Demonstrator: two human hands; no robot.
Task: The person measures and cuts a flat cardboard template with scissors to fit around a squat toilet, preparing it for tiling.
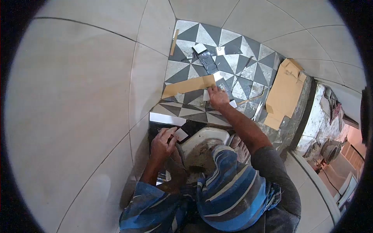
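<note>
My left hand point(162, 144) is closed, its fingertips pinching a small white piece of card point(180, 134) over a black printed board point(156, 126). Just right of it lies a dirty white squat toilet pan point(206, 134), partly hidden by my knee in striped cloth. My right hand point(218, 97) reaches up onto the patterned step, fingers curled on the end of a brown cardboard strip point(186, 86). Beside those fingers are a black printed card strip point(224, 84) and a small pale piece point(206, 95).
Triangle-patterned tiles point(229, 37) cover the raised floor. A dark taped strip point(207, 62) and a small white card square point(220, 51) lie there. A large flattened cardboard sheet point(285, 91) rests at right. Scissors point(257, 111) lie near my right forearm. Beige tiled walls point(77, 97) stand close.
</note>
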